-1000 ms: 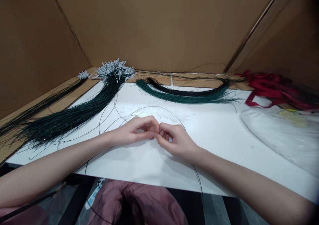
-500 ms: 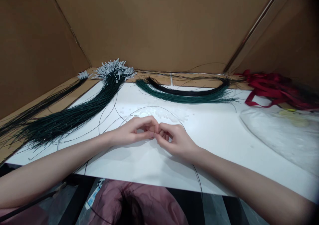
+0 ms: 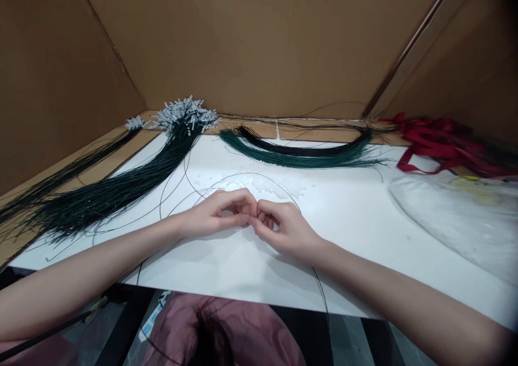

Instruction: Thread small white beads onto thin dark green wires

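My left hand (image 3: 230, 210) and my right hand (image 3: 283, 223) meet fingertip to fingertip over the white board (image 3: 226, 269). Thumb and forefinger of each are pinched together, and whatever lies between them is too small or hidden to make out. A thin dark wire (image 3: 265, 175) arcs behind both hands and runs on past the right wrist; whether the fingers grip it is unclear. Small whitish beads (image 3: 279, 185) lie scattered just beyond the hands. Left of them spreads a thick bundle of dark green wires (image 3: 121, 190), tipped with white beads (image 3: 186, 112).
A thinner beaded bundle (image 3: 81, 169) lies at the far left. Loose green wires (image 3: 299, 160) and black wires (image 3: 307, 150) rest along the back. To the right are red ribbon (image 3: 429, 144) and a clear plastic bag (image 3: 457, 215). Cardboard walls (image 3: 259, 42) enclose the back and sides.
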A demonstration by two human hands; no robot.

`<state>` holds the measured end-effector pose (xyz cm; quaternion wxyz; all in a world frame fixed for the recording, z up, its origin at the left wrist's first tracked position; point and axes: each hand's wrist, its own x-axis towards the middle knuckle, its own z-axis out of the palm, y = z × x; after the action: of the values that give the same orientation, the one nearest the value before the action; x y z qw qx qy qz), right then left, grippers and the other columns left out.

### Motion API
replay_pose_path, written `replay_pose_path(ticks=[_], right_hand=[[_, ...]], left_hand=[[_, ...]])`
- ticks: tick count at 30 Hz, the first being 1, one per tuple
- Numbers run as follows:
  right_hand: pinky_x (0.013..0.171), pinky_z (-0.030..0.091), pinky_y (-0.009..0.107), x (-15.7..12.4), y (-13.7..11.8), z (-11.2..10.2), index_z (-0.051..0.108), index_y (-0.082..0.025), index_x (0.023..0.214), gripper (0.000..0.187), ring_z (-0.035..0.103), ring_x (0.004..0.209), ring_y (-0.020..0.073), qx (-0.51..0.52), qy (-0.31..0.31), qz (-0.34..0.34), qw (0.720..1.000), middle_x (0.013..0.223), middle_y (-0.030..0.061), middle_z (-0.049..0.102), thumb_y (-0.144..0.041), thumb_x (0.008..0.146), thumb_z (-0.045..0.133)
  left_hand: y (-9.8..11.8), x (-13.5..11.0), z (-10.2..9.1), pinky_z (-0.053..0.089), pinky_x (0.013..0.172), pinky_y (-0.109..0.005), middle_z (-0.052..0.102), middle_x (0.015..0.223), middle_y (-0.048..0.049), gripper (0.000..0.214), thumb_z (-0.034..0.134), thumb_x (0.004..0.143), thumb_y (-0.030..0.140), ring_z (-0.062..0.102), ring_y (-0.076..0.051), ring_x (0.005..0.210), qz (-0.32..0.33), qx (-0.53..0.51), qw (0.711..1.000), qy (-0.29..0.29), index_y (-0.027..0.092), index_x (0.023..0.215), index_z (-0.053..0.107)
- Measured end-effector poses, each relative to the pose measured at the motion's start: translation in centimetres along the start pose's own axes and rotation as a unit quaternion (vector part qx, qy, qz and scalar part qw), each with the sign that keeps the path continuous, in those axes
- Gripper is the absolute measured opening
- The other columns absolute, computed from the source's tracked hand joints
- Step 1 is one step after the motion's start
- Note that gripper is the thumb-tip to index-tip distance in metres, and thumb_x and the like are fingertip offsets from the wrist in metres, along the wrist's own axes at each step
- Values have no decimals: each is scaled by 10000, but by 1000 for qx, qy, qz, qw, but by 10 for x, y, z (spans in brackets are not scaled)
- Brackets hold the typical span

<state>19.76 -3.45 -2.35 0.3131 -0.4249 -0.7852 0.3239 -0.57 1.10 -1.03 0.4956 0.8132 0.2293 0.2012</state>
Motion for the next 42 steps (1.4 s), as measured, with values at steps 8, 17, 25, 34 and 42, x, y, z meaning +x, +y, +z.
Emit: replay_pose_path(ticks=[8,17,25,34,42], right_hand=[[554,351,212,2,0,0,519,-177,707,119,477,566,96,3,2,-2,1000,617,-29,533,-195,824,525],[556,351,214,0,1,0,511,-178,702,127,479,567,95,4,3,-2,1000,620,-30,535,-195,826,527],[555,355,216,0,2,1,519,-174,706,122,480,567,94,5,4,-3,1000,630,-29,543,-192,827,530],[556,361,215,1,3,1,516,-175,715,122,484,569,95,2,3,0,1000,627,-30,544,-197,834,527],[546,355,211,0,1,1,500,-179,707,130,468,565,92,8,3,-3,1000,617,-35,520,-197,834,525]], left_hand=[[1,0,1,435,688,-238,581,845,-26,120,558,928,266,537,-124,747,-2,-3,1000,0,153,969,553],[1,0,1,437,697,-236,577,846,-22,111,561,930,253,534,-118,752,-4,-14,1000,-1,151,971,550],[1,0,0,435,692,-241,575,853,-27,116,553,934,259,533,-123,754,-6,-2,1000,-1,150,975,552],[-1,0,0,444,704,-234,585,864,-23,90,552,930,227,542,-117,768,-4,-6,1000,5,148,973,567],[-2,-1,1,448,688,-234,598,847,-27,88,568,913,211,553,-119,751,-1,8,1000,19,145,965,591]])
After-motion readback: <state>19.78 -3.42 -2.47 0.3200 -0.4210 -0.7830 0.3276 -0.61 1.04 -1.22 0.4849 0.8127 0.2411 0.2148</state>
